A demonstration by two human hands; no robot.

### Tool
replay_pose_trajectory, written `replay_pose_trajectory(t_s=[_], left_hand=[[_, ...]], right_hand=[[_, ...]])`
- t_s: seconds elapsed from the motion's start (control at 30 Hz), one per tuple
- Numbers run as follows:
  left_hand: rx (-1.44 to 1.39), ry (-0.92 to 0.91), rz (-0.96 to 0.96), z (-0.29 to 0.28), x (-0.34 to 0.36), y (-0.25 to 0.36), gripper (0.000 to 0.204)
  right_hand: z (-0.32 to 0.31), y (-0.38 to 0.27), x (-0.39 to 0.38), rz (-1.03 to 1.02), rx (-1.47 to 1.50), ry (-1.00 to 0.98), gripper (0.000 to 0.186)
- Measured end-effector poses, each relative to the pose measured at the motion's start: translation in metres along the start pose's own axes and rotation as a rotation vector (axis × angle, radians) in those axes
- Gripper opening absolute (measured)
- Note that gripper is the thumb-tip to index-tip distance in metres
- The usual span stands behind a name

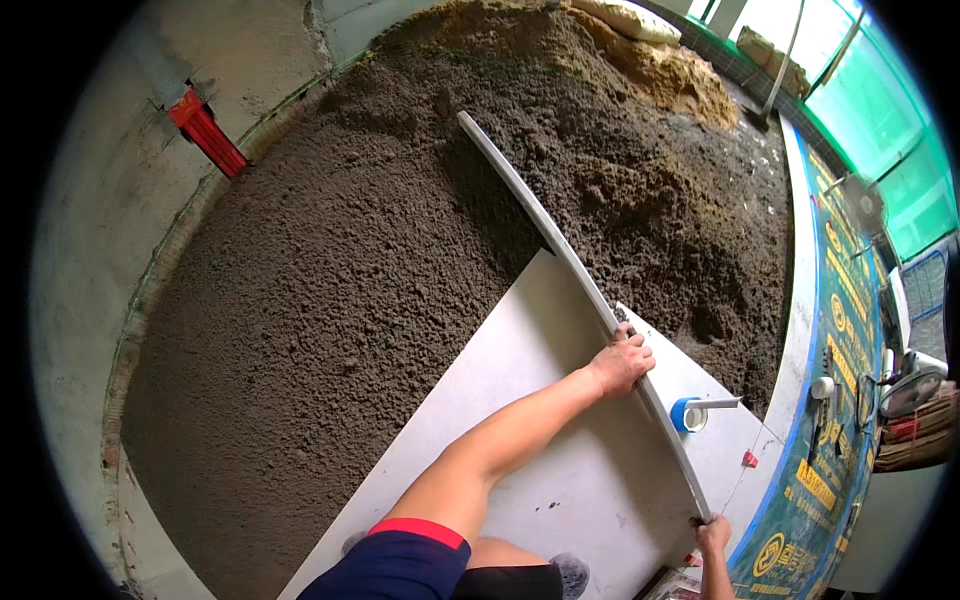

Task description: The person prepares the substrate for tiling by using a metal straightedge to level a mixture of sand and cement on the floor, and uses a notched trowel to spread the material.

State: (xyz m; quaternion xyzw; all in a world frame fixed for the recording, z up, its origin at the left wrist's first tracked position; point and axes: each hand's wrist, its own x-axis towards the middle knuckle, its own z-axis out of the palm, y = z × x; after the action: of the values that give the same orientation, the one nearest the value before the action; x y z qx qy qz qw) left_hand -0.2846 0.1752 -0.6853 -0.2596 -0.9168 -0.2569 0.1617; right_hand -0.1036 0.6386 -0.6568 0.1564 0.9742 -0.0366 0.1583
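A long grey straightedge (545,222) slants across the view above the tiles and the dark mortar bed. My left hand (622,362) is closed around its middle, fingers wrapped over the edge. Further down, my right hand (713,535) grips the near end; its fingers show only in part. Under the bar lie large pale tiles (540,430). Rough, crumbly mortar (330,300) spreads to the left and beyond them. Just right of the bar, a round blue-rimmed thing (690,414) with a grey strip beside it sits on a tile.
A red piece (212,135) juts from the left wall. Sand (680,75) and a pale sack (630,18) lie at the back. On the right are a blue printed sheet (800,480), a fan (912,385) and green netting (885,130). A small red clip (749,459) marks a tile joint.
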Motion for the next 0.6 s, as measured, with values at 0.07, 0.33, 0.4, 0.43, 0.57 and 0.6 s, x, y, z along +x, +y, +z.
replay_pose_trajectory(t_s=[0.07, 0.33, 0.4, 0.43, 0.57, 0.6], left_hand=[[0.026, -0.032, -0.002, -0.009, -0.009, 0.003, 0.014], [0.086, 0.026, 0.249, -0.088, 0.087, 0.033, 0.007], [0.089, 0.137, 0.324, -0.129, 0.106, 0.047, 0.012], [0.111, 0.108, 0.336, -0.149, 0.115, 0.058, 0.013], [0.106, 0.662, 0.426, -0.181, 0.156, 0.118, 0.019], [0.034, 0.698, 0.322, -0.182, 0.158, 0.122, 0.025]], right_hand=[[-0.003, -0.015, -0.011, -0.013, 0.006, -0.018, 0.027], [-0.047, -0.043, -0.029, -0.177, 0.077, -0.066, 0.039], [-0.087, -0.070, -0.034, -0.169, 0.155, -0.203, 0.047], [-0.101, -0.081, -0.038, -0.225, 0.351, -0.242, 0.050], [-0.107, -0.058, -0.020, -0.264, 0.866, -0.258, 0.058], [-0.114, -0.068, -0.021, -0.274, 0.957, -0.266, 0.056]])
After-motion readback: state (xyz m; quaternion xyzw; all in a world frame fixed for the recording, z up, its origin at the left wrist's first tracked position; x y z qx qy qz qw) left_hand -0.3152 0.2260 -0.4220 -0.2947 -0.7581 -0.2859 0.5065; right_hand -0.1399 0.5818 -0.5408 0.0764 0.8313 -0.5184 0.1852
